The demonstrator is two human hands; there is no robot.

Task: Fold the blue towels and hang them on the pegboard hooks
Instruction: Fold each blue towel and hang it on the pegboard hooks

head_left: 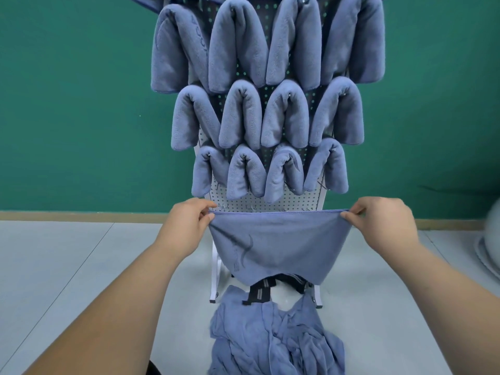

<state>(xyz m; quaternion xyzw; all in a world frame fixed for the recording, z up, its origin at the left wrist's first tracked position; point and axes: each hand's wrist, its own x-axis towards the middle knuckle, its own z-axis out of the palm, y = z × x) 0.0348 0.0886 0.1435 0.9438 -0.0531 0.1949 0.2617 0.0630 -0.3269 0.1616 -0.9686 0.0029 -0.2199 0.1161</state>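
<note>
I hold a blue towel (278,244) stretched flat in the air in front of the white pegboard (270,203). My left hand (186,223) pinches its upper left corner and my right hand (381,223) pinches its upper right corner. The towel hangs down from its taut top edge, with a dark logo on its lower left. Several folded blue towels (243,120) hang over hooks in rows across the pegboard above. A few bare hooks (250,207) show just behind the towel's top edge. A crumpled pile of blue towels (276,336) lies on the floor below.
The pegboard stands on white legs (216,277) against a green wall (75,104). A black strap (258,292) lies between the legs, above the pile. A pale round object (489,239) sits at the right edge. Grey floor tiles spread to both sides.
</note>
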